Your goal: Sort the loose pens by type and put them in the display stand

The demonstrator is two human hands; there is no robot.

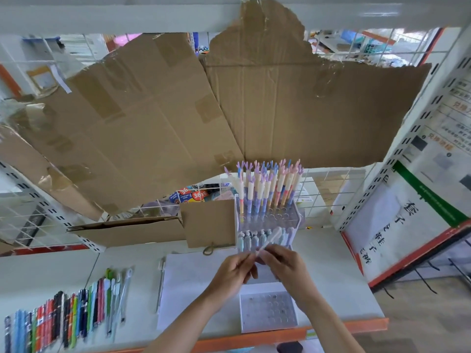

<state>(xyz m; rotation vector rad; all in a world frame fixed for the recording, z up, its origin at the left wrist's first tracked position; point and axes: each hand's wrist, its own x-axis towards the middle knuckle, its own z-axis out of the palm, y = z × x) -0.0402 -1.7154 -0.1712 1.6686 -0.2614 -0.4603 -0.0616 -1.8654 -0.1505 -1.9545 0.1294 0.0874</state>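
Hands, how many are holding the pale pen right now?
2: the left hand and right hand both pinch the pale pen in front of the display stand.

I saw both forearms bare, reaching up from bottom edge, converging mid-frame. Left hand [233,271] was raised, fingers curled, tips pinching lower end of pen [270,240]. Right hand [283,262] sat just beside it, slightly higher, fingers curled round same pen. Hands nearly touched, knuckles facing me. Exact finger placement was blurred; I couldn't tell more.
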